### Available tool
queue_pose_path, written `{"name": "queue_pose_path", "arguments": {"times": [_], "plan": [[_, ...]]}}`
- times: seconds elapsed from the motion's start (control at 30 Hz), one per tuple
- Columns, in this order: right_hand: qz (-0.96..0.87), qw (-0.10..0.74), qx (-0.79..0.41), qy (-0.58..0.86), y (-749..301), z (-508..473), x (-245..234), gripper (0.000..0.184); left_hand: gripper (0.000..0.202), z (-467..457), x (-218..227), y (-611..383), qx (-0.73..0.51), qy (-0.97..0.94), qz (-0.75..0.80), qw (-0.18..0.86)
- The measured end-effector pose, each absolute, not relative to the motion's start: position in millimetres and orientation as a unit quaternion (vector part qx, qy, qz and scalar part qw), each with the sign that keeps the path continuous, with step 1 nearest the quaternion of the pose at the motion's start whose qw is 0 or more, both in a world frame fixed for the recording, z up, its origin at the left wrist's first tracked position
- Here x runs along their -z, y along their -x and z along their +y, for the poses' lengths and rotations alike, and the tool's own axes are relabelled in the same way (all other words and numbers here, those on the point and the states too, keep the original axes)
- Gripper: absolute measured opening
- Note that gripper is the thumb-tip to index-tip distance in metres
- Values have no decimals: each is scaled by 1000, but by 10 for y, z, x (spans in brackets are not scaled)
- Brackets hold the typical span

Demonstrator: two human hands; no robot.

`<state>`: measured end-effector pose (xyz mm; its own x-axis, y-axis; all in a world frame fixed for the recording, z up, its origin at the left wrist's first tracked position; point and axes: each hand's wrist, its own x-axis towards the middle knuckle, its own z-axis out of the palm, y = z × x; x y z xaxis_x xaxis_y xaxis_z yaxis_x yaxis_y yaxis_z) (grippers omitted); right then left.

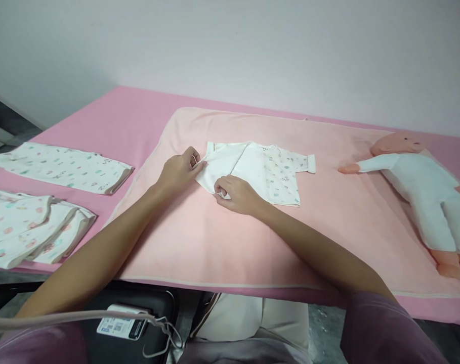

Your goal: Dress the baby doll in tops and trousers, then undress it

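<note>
A small white baby shirt point(281, 174) with a green and grey print lies on the pink blanket, its left front panel turned so that a plain white side shows. My left hand point(178, 169) pinches the shirt's left edge between thumb and fingers. Closer to me, my right hand point(235, 194) is closed on the lower hem, fingers curled over the cloth. One short sleeve with a white cuff points right; the other is partly folded at the upper left.
A baby doll point(415, 187) in white lies at the right on the light pink blanket point(230, 247). Folded printed baby clothes point(63, 167) and a second pile of clothes point(32, 227) rest at the left. Below the table edge are a black chair point(138, 298) and a cable point(70, 317).
</note>
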<state>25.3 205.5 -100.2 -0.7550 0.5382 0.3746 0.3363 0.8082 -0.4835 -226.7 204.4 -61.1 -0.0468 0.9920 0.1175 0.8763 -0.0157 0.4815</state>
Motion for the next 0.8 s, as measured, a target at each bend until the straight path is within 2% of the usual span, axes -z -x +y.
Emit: {"name": "queue_pose_path", "arguments": {"times": [0.13, 0.3, 0.43, 0.57, 0.63, 0.7, 0.8], "plan": [[-923, 257, -190, 216, -263, 2057, 984, 7, 29, 2054, 637, 2284, -162, -687, 697, 124], [-924, 275, -180, 195, -279, 2020, 955, 16, 34, 2042, 674, 2212, -223, -758, 611, 56], [-841, 373, -282, 271, -255, 2075, 954, 9, 54, 1989, 713, 2133, -192, -846, 482, 124], [-635, 460, -436, 442, -209, 2288, 964, 16, 80, 1948, 768, 2114, -109, -871, 446, 174], [-568, 455, -495, 474, -258, 2352, 931, 19, 84, 1944, 779, 2130, -95, -869, 451, 180], [-572, 429, -500, 488, -414, 2314, 862, 18, 85, 1943, 775, 2152, -100, -868, 453, 178], [-708, 354, -366, 490, -837, 2082, 746, 18, 78, 1952, 746, 2150, -134, -858, 462, 181]]}}
